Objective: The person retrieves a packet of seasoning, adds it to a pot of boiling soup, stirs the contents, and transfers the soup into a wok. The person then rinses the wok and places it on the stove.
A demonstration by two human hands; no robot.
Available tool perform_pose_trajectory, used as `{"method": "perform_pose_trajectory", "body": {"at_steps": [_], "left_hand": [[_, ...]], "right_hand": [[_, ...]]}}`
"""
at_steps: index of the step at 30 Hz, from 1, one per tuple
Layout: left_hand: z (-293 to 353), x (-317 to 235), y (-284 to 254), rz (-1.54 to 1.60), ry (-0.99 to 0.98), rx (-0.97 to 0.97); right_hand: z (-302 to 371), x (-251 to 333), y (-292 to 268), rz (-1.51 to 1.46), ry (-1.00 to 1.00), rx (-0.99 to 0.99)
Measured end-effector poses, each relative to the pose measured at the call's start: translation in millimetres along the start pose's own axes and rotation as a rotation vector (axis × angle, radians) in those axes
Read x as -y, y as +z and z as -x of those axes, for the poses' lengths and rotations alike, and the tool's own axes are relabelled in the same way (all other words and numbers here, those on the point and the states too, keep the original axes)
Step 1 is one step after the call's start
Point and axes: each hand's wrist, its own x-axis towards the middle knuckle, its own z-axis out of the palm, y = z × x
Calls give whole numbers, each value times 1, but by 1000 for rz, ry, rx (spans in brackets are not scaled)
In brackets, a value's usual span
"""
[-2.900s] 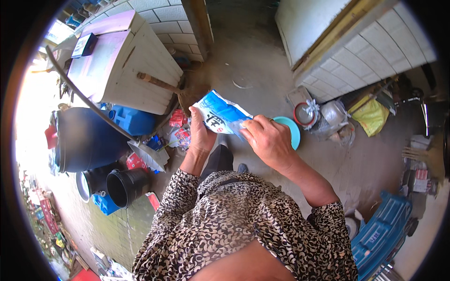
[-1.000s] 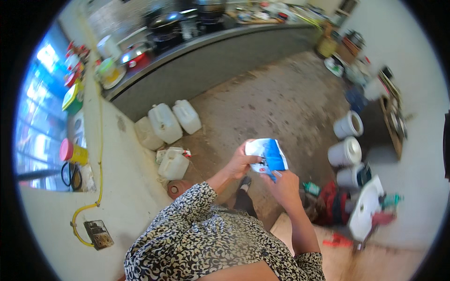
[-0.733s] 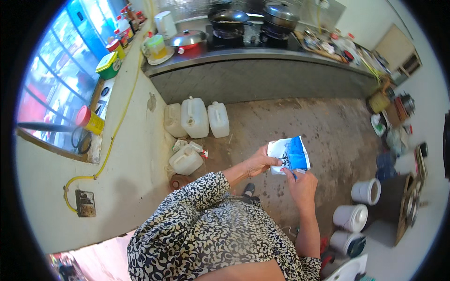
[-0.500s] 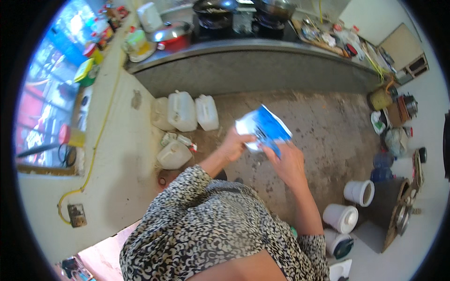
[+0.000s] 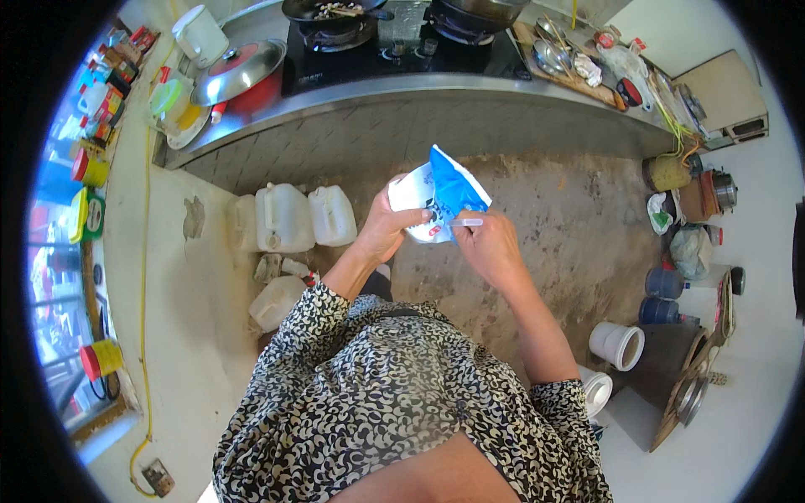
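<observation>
Loose black top covered in cream curl shapes, with wide three-quarter sleeves; below its hem, partly hidden, what seem to be dark trousers.

This is a kitchen of the household kind. A long surface carries a black stove with a dark frying pan and a pot over its burners. A red pot under a shiny lid and a white kettle stand to the left, a wooden board with metal bowls to the right. Bottles, perhaps seasonings, line the blurred window. Plastic jugs stand on the stained floor.
</observation>
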Motion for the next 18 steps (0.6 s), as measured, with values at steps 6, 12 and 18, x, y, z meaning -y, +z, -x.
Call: {"method": "perform_pose_trajectory", "body": {"at_steps": [6,12,18], "left_hand": [[-89,-49,5,37,27,-1],[-153,-95,13,16,88,-66],[-228,-98,21,152,191,-31]], "right_hand": [[-93,-11,-44,-198,27,63],[-169,-4,-73,-308,-115,-299],[-237,-33,-130,-226,-160,-260]]}}
